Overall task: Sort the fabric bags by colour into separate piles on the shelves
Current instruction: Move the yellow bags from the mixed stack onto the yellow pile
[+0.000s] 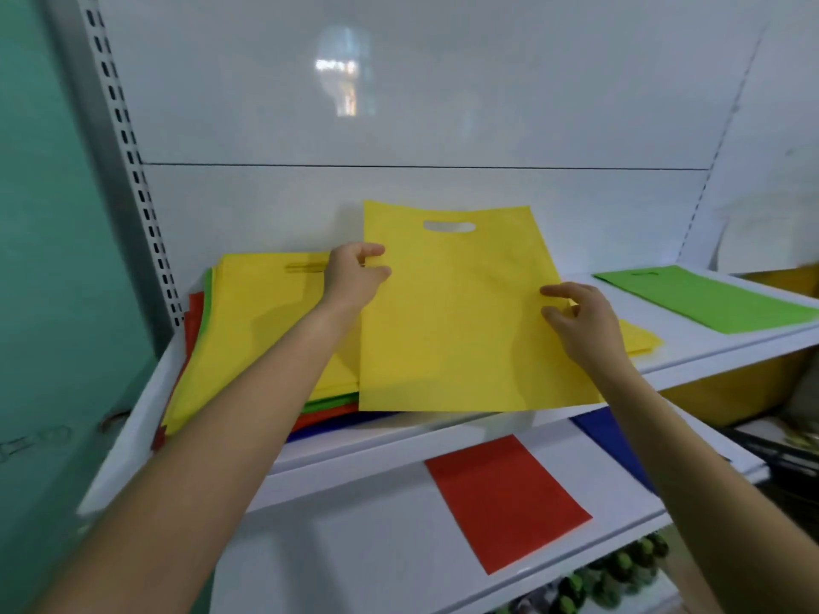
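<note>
Two grips share one yellow bag (456,325): the left grip (354,277) pinches its left edge near the top, fingers curled over the fabric, and the right grip (576,316) pinches the right edge lower down. The bag hangs flat between them above the upper shelf (691,352), long axis running away from the person, handle cut-out at the far end.

The coming move likely turns on the yellow pile (640,339), which lies to the right of the held bag, partly hidden behind the right grip. That grip is the nearer one, so the bag wants carrying rightward and down, keeping the same axis.

On the upper shelf, the mixed stack (257,330) sits at the left, yellow on top with green, red and blue edges showing beneath; a green bag (709,299) lies far right. On the lower shelf (354,525) lie a red bag (505,498) and, further right, a blue bag (607,436)
</note>
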`<state>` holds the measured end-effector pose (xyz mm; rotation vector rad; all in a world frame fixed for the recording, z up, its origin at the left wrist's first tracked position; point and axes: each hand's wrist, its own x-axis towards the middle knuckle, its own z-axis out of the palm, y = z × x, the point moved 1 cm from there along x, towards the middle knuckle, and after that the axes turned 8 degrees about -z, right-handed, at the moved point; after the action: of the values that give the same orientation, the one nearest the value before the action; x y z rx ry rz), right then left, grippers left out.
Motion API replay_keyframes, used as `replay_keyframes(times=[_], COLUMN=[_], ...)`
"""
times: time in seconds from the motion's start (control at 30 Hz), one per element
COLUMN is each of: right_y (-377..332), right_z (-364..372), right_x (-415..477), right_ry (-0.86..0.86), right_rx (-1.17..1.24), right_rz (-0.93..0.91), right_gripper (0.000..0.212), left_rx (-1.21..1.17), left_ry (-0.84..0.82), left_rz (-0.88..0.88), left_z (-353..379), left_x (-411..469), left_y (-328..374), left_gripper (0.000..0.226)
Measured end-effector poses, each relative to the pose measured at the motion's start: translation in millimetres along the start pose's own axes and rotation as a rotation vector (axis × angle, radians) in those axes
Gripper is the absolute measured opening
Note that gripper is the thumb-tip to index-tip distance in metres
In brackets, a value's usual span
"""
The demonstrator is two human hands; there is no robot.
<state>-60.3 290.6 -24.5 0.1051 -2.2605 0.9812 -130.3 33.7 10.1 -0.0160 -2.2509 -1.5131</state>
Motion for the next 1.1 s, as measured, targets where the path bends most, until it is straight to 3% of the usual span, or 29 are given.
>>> replay_keyframes(times=[0.13,0.37,0.53,0.8,0.9,1.1], right_y=[47.9,130.1,176.5,210.1,203.7,139.5], right_z=[-29.8,-61.2,-64.5,-48.6,-45.9,-20.2], right_x=[24.7,68.5,91.7,106.6,109.8,103.3], right_ry=[0.005,-0.125,-0.217,-0.415,-0.371,-0.361], right_rx=[-0.053,-0.131,-0.145,-0.231,-0.277,-0.034], right_rz=[0.044,0.040,0.013,-0.077,-0.137,-0.341], right_gripper=[0.026,0.040,0.043,0.037,0.034,0.032], left_rx=[0.062,0.264,0.363,0.581,0.606,0.604], left_ry=[-0.068,-0.197,-0.102,-0.109,-0.082,0.077], left_rz=[-0.063,-0.149,-0.181,-0.243,-0.202,-0.040], left_z=[59.0,158.5,195.3,204.4,198.6,159.3], left_x=[5.6,11.3,15.0,1.6,0.5,-8.1], left_y=[19.2,30.0,18.4,-3.0,0.6,24.1], left_gripper=[0.041,0.049,0.049,0.044,0.041,0.031])
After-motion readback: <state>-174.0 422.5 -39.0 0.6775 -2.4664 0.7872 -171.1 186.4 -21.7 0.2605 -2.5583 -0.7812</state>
